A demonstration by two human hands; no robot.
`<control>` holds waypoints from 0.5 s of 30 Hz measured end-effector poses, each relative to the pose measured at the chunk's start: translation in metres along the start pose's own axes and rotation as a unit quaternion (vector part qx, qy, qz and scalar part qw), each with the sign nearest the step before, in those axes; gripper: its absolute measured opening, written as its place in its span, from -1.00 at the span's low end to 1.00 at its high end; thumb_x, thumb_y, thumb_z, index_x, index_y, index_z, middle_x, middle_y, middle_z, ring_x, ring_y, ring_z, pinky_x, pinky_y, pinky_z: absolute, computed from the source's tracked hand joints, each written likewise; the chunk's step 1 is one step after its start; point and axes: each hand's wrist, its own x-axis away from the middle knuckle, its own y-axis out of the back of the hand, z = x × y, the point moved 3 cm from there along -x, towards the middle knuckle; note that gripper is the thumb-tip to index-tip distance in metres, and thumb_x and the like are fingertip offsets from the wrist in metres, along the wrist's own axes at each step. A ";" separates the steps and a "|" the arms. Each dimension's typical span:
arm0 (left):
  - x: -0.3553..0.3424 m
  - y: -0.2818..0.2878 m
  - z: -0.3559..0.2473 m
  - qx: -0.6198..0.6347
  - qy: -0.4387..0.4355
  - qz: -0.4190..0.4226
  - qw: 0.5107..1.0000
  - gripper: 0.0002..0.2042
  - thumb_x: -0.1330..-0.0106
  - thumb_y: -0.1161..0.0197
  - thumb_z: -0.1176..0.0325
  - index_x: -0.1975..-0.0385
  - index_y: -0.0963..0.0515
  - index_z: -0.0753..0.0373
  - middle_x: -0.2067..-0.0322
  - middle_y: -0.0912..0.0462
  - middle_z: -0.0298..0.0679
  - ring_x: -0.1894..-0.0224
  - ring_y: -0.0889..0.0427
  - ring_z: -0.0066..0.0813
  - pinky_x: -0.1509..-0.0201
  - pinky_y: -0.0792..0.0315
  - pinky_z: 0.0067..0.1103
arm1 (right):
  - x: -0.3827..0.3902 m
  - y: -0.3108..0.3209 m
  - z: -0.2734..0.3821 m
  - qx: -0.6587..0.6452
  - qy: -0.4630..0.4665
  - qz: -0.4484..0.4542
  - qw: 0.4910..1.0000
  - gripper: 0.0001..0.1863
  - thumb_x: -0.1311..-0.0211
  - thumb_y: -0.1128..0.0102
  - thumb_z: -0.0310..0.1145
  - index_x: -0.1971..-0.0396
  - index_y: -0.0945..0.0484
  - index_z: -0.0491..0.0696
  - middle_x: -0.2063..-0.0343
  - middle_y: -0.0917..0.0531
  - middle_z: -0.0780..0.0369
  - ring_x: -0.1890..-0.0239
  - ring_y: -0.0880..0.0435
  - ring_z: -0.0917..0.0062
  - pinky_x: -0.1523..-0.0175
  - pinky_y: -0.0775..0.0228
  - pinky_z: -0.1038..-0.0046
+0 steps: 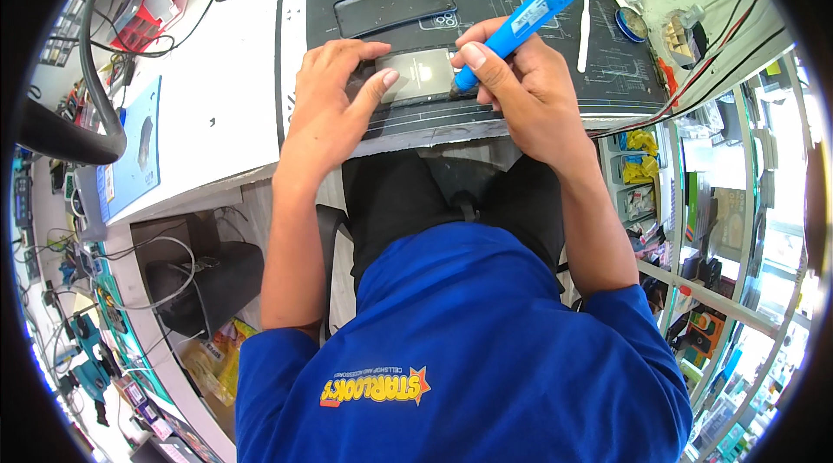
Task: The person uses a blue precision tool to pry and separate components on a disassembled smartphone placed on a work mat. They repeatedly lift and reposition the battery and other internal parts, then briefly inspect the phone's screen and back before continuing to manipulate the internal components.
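Observation:
A flat, phone-sized part with a shiny silver plate (pixel 415 75) lies near the front edge of a black work mat (pixel 512 29). My left hand (pixel 334 94) holds its left end, with the forefinger along the far side and the thumb over the near side. In my right hand (pixel 534 85) is a thick blue pen-shaped tool (pixel 531 19), gripped low between thumb and fingers. It slants up to the right, and its dark tip meets the right end of the part. Behind them lies an empty black phone shell (pixel 395 7).
On the mat's right are a slim white stick (pixel 584 33) and a small round tin (pixel 631 25). Wires run along the right edge. At the left are a blue sheet (pixel 139 151), a thick black bent arm (pixel 95 81) and a red tray (pixel 152 16).

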 end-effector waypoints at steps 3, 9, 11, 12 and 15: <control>0.007 -0.011 0.003 0.002 -0.010 -0.050 0.999 -0.67 -0.57 -0.39 0.14 -0.20 -0.75 0.13 -0.22 -0.71 -0.21 -0.40 -0.51 -0.11 -0.56 -0.32 -0.24 | -0.003 -0.010 -0.003 0.010 0.011 0.003 1.000 -0.69 -0.69 -0.30 -0.16 -0.04 -0.69 -0.14 0.41 -0.64 0.30 0.40 -0.53 0.65 0.25 -0.42 0.45; 0.007 -0.017 0.009 -0.021 -0.010 -0.070 0.997 -0.69 -0.60 -0.34 0.12 -0.18 -0.77 0.11 -0.21 -0.74 -0.24 -0.38 -0.54 -0.16 -0.52 -0.32 -0.27 | -0.007 -0.020 -0.002 0.046 0.030 0.021 0.998 -0.69 -0.70 -0.27 -0.16 -0.02 -0.68 -0.14 0.41 -0.63 0.29 0.38 -0.49 0.61 0.23 -0.38 0.41; 0.007 -0.017 0.008 -0.022 -0.013 -0.076 0.997 -0.70 -0.61 -0.34 0.13 -0.17 -0.77 0.11 -0.19 -0.75 -0.25 -0.37 -0.55 -0.17 -0.51 -0.33 -0.27 | -0.006 -0.021 -0.001 0.051 0.026 0.019 0.998 -0.69 -0.70 -0.27 -0.16 -0.01 -0.69 -0.14 0.41 -0.62 0.29 0.38 -0.48 0.60 0.23 -0.38 0.40; 0.007 -0.017 0.008 -0.019 -0.015 -0.078 0.997 -0.70 -0.61 -0.33 0.14 -0.17 -0.77 0.11 -0.19 -0.75 -0.25 -0.36 -0.55 -0.17 -0.51 -0.33 -0.27 | -0.006 -0.021 -0.001 0.054 0.024 0.016 0.998 -0.69 -0.70 -0.27 -0.16 -0.01 -0.69 -0.14 0.41 -0.62 0.28 0.38 -0.48 0.59 0.22 -0.38 0.40; 0.008 -0.016 0.008 -0.010 -0.014 -0.083 0.996 -0.71 -0.62 -0.31 0.16 -0.16 -0.77 0.11 -0.17 -0.76 -0.26 -0.35 -0.56 -0.17 -0.50 -0.34 -0.27 | -0.006 -0.022 -0.001 0.058 0.020 0.005 0.998 -0.69 -0.70 -0.27 -0.16 -0.01 -0.69 -0.14 0.42 -0.62 0.29 0.38 -0.48 0.59 0.22 -0.38 0.39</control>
